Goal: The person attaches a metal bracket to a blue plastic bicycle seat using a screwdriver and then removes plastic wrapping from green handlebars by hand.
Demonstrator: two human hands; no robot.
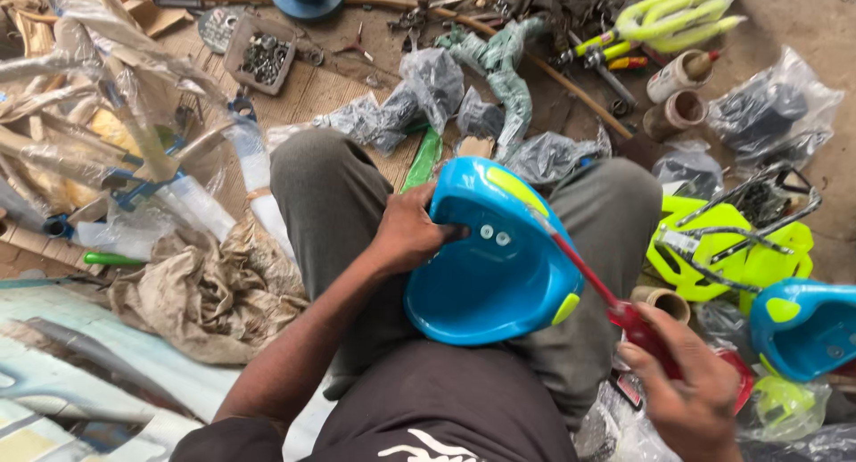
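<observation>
The person sits on the floor with a blue plastic seat shell (495,266), trimmed in lime green, resting across the lap between the knees. The left hand (412,233) is clamped on the shell's rim, fingers curled inside, steadying it near two pale round fastener heads (495,236). The right hand (691,395) is closed around the red handle of a screwdriver (615,303), whose shaft slants up to the shell's upper edge. The step in hand looks like fastening or loosening hardware on the shell; the next move would seem to call for seating the tip squarely in a fastener while the left hand keeps the shell from rocking. Packaging lies all around: clear plastic bags (419,101) of dark small parts just beyond the knees, another bag of dark parts (771,110) at far right, green frame tubing wrapped in plastic film (504,65) near the top, and long crinkled clear wrappers (98,96) at the left. A small tray of nuts (263,56) sits at top left. A second blue shell (802,328) and lime-green plastic parts (722,252) lie at the right. No labels are readable.
</observation>
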